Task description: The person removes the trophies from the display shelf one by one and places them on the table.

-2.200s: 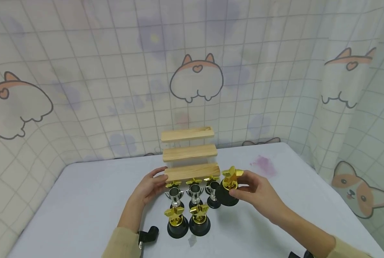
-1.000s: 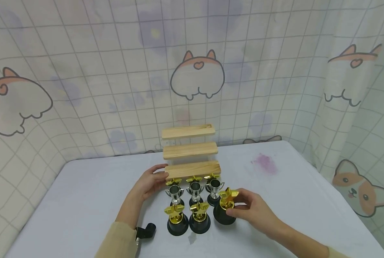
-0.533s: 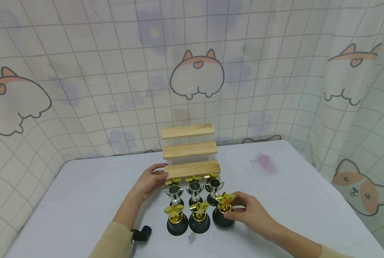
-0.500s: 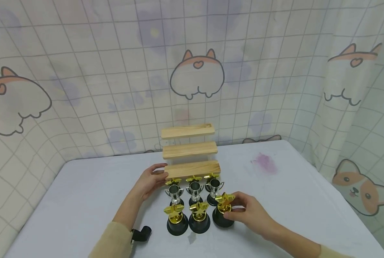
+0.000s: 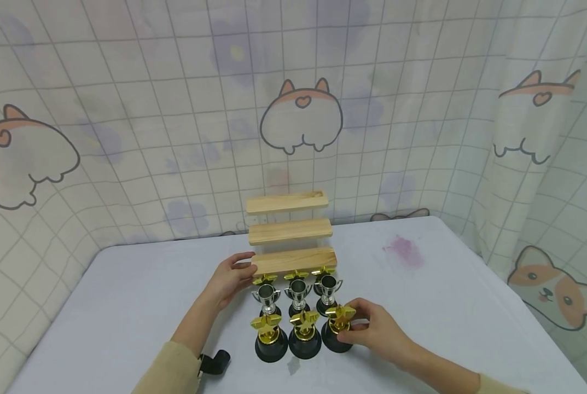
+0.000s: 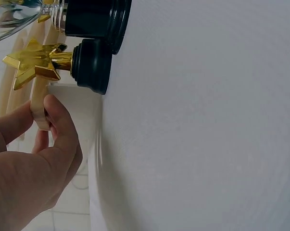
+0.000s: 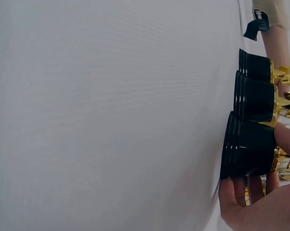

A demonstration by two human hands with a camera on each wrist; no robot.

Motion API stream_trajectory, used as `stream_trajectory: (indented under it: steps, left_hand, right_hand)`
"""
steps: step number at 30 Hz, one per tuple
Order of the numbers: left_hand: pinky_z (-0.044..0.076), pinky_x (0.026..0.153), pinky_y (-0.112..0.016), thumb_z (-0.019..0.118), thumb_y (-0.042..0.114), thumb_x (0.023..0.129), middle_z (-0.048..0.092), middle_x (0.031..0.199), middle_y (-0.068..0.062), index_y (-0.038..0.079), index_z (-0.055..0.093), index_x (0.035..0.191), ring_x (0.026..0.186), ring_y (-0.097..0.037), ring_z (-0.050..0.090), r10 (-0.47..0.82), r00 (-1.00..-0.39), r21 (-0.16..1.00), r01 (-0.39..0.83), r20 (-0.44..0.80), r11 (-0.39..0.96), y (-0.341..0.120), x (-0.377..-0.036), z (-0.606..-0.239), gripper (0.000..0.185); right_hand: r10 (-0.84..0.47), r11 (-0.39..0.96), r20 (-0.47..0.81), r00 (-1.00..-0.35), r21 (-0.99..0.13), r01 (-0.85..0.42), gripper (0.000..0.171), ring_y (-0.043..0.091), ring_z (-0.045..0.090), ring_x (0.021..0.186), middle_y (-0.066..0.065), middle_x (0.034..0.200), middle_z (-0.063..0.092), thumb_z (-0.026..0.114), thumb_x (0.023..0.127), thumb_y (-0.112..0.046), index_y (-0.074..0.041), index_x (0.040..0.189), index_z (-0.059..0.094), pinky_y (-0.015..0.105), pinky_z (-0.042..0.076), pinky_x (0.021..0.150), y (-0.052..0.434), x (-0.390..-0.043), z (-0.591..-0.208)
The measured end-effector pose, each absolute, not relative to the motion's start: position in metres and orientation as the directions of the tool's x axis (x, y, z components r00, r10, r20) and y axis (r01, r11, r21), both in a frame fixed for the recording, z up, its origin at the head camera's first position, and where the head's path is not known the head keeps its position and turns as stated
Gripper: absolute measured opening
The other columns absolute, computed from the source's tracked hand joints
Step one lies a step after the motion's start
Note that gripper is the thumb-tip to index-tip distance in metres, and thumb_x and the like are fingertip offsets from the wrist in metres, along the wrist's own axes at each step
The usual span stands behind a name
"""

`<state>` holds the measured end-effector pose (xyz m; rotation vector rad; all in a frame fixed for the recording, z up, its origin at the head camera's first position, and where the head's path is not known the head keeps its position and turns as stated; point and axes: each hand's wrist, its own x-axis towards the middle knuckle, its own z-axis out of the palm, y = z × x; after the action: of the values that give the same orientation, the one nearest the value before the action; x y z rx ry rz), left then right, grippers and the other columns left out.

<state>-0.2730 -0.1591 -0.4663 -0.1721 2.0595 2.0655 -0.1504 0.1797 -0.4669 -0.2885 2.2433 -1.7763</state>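
My right hand (image 5: pixel 379 332) holds a gold star trophy (image 5: pixel 339 320) with a black base, at the right end of the front row. In the right wrist view its base (image 7: pixel 250 149) stands on the table, with thumb and fingers on either side. Two like star trophies stand left of it, the middle one (image 5: pixel 305 335) and the left one (image 5: pixel 269 338). Behind them are silver cups (image 5: pixel 298 294), and more gold stars (image 5: pixel 296 275) at the back. My left hand (image 5: pixel 230 279) pinches the left end of the lowest wooden shelf board (image 5: pixel 293 262), seen closely in the left wrist view (image 6: pixel 40 103).
Two higher boards of the stepped stand, the middle one (image 5: pixel 290 232) and the top one (image 5: pixel 287 203), rise behind. The white table (image 5: pixel 421 284) spreads out on both sides. A patterned curtain (image 5: pixel 199 109) hangs behind it.
My right hand has lowered the gold star trophy from above the table and slid it left and nearer, in line with the front row. The left hand stays at the shelf board.
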Motion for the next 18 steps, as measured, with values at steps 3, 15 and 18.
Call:
stream_trajectory:
  steps: [3, 15, 18]
  left_hand:
    - [0.058, 0.086, -0.032, 0.066, 0.004, 0.099, 0.058, 0.127, -0.021, 0.002, 0.051, 0.146, 0.096, -0.02, 0.067, 0.067, -0.967, 0.97, -0.245, -0.244, 0.005, -0.158, -0.272, -0.464, 0.049]
    - [0.055, 0.097, -0.04, 0.066, 0.011, 0.101, 0.06, 0.13, -0.023, 0.002, 0.05, 0.146, 0.105, -0.025, 0.066, 0.072, -0.964, 0.966, -0.254, -0.257, 0.045, -0.168, -0.266, -0.463, 0.049]
    - [0.055, 0.096, -0.042, 0.064, 0.016, 0.102, 0.058, 0.133, -0.024, 0.002, 0.052, 0.145, 0.11, -0.029, 0.064, 0.069, -0.966, 0.964, -0.241, -0.249, 0.112, -0.175, -0.264, -0.463, 0.046]
  right_hand:
    - [-0.314, 0.252, -0.092, -0.945, -0.968, 0.011, 0.048, 0.029, 0.069, 0.101, 0.01, 0.108, 0.067, 0.085, 0.081, -0.004, 0.006, 0.12, 0.058, 0.032, 0.06, 0.081, 0.179, -0.151, -0.466]
    - [-0.32, 0.353, -0.097, -0.943, -0.935, -0.024, 0.052, 0.025, 0.067, 0.101, 0.007, 0.11, 0.066, 0.088, 0.081, -0.014, 0.001, 0.121, 0.059, 0.031, 0.059, 0.083, 0.176, -0.156, -0.464]
    - [-0.351, 0.402, -0.062, -0.934, -0.911, -0.091, 0.055, 0.024, 0.064, 0.105, 0.004, 0.113, 0.066, 0.09, 0.08, -0.02, -0.002, 0.123, 0.059, 0.035, 0.057, 0.087, 0.183, -0.159, -0.461]
